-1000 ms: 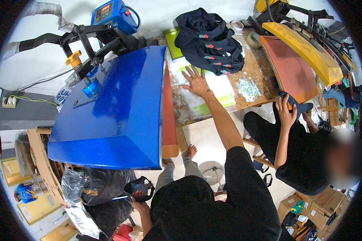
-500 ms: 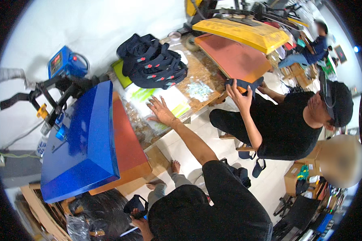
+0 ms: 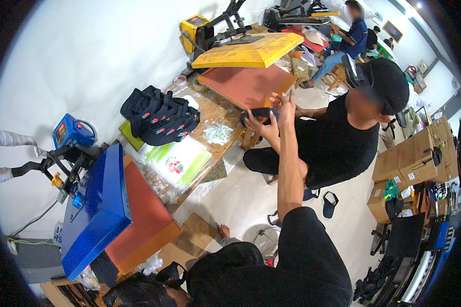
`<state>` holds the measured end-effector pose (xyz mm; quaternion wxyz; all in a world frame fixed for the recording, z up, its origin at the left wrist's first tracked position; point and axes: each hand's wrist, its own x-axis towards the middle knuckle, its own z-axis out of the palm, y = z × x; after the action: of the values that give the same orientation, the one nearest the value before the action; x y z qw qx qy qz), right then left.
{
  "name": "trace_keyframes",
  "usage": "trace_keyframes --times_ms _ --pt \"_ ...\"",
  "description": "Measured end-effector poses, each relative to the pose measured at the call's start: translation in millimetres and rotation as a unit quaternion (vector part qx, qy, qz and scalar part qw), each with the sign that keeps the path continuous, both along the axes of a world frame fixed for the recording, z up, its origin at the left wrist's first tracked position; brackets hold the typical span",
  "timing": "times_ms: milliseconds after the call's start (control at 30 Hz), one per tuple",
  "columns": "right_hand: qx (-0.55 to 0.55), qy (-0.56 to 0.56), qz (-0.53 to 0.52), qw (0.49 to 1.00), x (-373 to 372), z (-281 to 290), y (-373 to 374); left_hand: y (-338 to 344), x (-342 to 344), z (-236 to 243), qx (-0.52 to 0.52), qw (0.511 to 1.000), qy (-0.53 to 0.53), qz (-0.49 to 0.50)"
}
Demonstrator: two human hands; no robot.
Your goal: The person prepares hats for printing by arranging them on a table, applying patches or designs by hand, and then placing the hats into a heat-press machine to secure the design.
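Observation:
My right hand [image 3: 287, 105] is raised beside the co-worker's hands, near the orange lower platen [image 3: 230, 82], its fingers apart and apparently empty. The co-worker's hand [image 3: 261, 128] grips a dark cap [image 3: 253, 115] just left of my forearm. My left hand [image 3: 178, 292], partly hidden low in view, is at another dark cap [image 3: 171, 272]. On the wooden bench [image 3: 220, 115] lie piled black caps with red patches [image 3: 159, 115] and white-and-green sheets [image 3: 189, 153] with a red print.
A blue heat press [image 3: 97, 210] stands left, a yellow one [image 3: 246, 51] behind. A seated co-worker in black [image 3: 333, 148] is close on my right; others [image 3: 353, 43] work farther back. Cardboard boxes [image 3: 410, 158] and a loose cap [image 3: 329, 204] are right.
My right hand has left the sheets and risen rightward to the co-worker's hands, uncovering the red print. The view has swung right, showing more of the room.

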<state>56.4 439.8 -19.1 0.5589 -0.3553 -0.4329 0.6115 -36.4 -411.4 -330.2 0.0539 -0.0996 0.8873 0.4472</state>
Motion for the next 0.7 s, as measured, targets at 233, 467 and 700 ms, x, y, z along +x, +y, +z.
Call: trace_keyframes --times_ms 233,467,700 --pt "-0.03 -0.058 0.228 0.972 14 -87 -102 2 -30 -11 -0.454 0.883 -0.088 -0.085" --pt "-0.164 -0.122 0.489 0.848 5 -142 -327 10 -39 -5 -0.313 0.946 -0.059 -0.061" --pt "0.033 -0.022 0.262 0.964 -3 17 -208 7 -52 -7 0.212 0.967 -0.056 0.126"
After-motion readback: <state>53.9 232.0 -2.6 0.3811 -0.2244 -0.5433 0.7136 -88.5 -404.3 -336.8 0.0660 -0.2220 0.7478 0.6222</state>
